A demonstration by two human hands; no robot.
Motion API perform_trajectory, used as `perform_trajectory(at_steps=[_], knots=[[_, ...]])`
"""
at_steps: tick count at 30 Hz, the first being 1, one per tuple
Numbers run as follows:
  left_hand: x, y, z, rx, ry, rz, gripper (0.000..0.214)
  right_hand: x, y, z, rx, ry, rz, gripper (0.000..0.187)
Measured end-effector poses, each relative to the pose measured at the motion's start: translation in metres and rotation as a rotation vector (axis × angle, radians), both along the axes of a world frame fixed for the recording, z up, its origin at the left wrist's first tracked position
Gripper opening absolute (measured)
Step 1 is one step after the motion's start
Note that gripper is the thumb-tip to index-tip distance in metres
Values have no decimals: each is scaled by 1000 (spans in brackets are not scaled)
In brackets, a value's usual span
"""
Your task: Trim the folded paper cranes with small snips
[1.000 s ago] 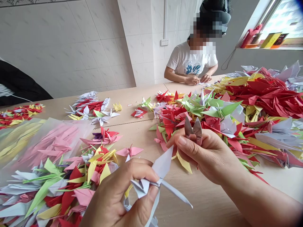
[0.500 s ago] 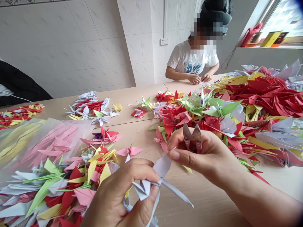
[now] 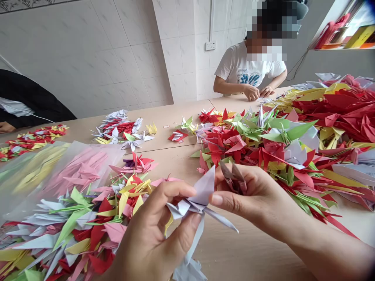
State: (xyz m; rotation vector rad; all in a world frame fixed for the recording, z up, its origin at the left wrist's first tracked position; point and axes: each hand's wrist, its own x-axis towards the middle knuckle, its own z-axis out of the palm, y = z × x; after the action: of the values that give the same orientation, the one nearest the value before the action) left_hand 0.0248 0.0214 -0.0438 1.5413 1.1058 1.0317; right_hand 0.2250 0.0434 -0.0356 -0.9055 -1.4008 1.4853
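Between my hands is a white origami crane (image 3: 202,191), one wing raised and a long narrow point angled to the lower right. My left hand (image 3: 164,226) grips its body with thumb and fingers. The thumb and fingers of my right hand (image 3: 249,195) pinch the edge of the raised wing. Tucked in that same hand are what look like small thread snips (image 3: 233,177), two blades spread and pointing up; their handles are hidden in the palm. More folded white paper (image 3: 189,269) hangs below the crane, partly behind my left hand.
Mixed paper cranes (image 3: 84,222) are heaped at left, beside clear bags of pink cranes (image 3: 79,168) and yellow ones. A bigger heap (image 3: 281,140) spreads along the right. Across the table (image 3: 175,160) a person (image 3: 249,74) handles paper; another person's dark sleeve (image 3: 32,97) shows at far left.
My left fingers have shifted up the crane, which now shows its wing spread wider and more upright. The right hand has come slightly lower. The view has turned a little left.
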Motion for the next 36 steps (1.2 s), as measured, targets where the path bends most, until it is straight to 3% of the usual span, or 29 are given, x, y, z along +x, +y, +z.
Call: perform_trajectory(at_steps=[5, 11, 18, 30, 36], knots=[[11, 2, 6, -134, -190, 158, 29, -4, 2, -3, 58, -28, -75, 35], [7, 6, 6, -376, -279, 58, 45, 1, 5, -9, 53, -54, -126, 38], [3, 6, 8, -326, -298, 99, 51, 3, 10, -12, -47, 172, -140, 34], [5, 7, 9, -262, -317, 151, 40, 6, 13, -12, -99, 160, -152, 36], [-2, 13, 4, -297, -367, 41, 40, 4, 14, -10, -97, 174, -149, 33]])
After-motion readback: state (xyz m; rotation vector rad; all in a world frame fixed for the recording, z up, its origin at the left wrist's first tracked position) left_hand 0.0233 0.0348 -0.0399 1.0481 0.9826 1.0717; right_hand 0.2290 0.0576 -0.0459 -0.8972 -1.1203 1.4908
